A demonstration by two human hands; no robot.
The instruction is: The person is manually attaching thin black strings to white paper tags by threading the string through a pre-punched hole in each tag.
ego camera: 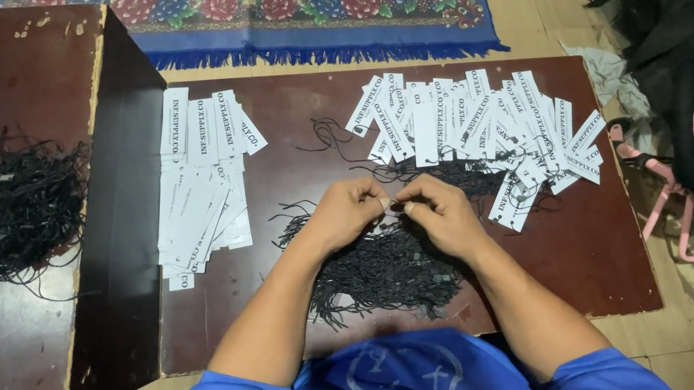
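Both hands met above the black string pile point(382, 268) on the dark worktop point(579, 251): left hand point(348, 213) & right hand point(438, 213) each pinched a small string loop point(394, 208) btwn fingertips. Best to keep the loop taut, w/ white tags point(484, 122) just beyond, plain stack point(201, 209) left.

White paper tags point(202, 185), two heaps
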